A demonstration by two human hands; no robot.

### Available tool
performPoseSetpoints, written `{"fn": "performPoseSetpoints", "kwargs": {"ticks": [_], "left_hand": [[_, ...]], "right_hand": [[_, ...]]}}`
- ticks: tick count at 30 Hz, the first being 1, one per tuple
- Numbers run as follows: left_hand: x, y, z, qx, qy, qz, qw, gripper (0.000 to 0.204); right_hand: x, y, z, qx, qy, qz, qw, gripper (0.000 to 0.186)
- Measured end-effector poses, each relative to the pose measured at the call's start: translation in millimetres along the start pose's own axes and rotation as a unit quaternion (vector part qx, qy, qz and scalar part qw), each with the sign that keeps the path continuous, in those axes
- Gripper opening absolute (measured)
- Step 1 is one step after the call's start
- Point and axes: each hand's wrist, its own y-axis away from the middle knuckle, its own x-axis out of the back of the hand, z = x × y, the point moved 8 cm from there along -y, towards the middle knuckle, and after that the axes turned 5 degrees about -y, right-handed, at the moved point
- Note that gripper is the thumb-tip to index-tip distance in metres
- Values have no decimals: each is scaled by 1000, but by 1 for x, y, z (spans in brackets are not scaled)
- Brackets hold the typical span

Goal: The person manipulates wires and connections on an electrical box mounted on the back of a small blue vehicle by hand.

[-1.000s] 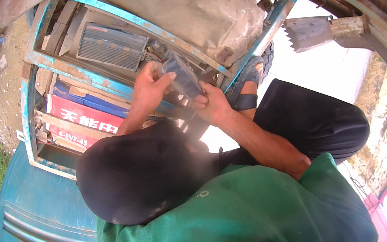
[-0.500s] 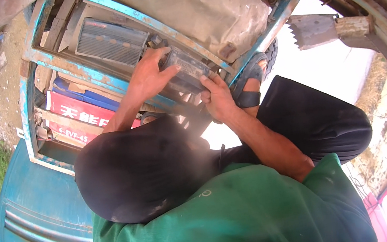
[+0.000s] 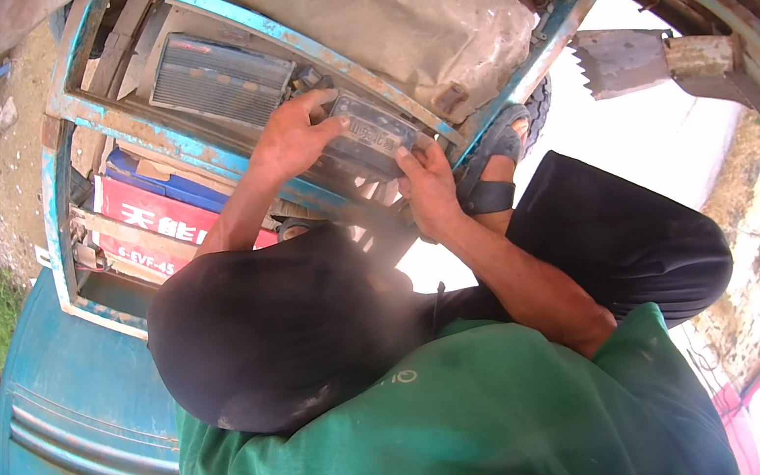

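Observation:
My left hand grips the upper left end of a dark grey rectangular case with thumb and fingers. My right hand grips its lower right end, thumb on the top face. The case lies tilted inside a rusty light-blue metal frame, just right of a finned metal unit and some small dark fittings. What lies under the case and under my fingertips is hidden.
A red-and-blue battery box sits in the lower bay, above a teal panel. A dirty beige sheet covers the area beyond. My sandalled foot, a tyre and a toothed metal bracket are at right.
The case has shifted up toward the finned unit and turned, showing a different face. My left hand moved up with it and changed its grip; my right hand moved slightly right and up.

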Motion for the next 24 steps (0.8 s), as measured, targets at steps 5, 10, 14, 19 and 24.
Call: {"fn": "performPoseSetpoints", "kwargs": {"ticks": [5,10,14,19,24], "left_hand": [[4,0,-5,-42,-6,27,999,60],[5,2,-1,-31,-21,3,999,59],[-3,8,-5,-37,-5,31,999,60],[-3,8,7,-26,-58,61,996,65],[2,10,18,-8,-56,68,996,67]], "right_hand": [[-13,8,-1,-73,-37,-7,997,18],[-9,-1,-8,-8,36,-7,999,20],[-8,-5,-17,54,87,-17,995,26],[-2,-7,-9,6,81,5,997,27],[-6,-1,3,-73,24,-4,997,26]]}}
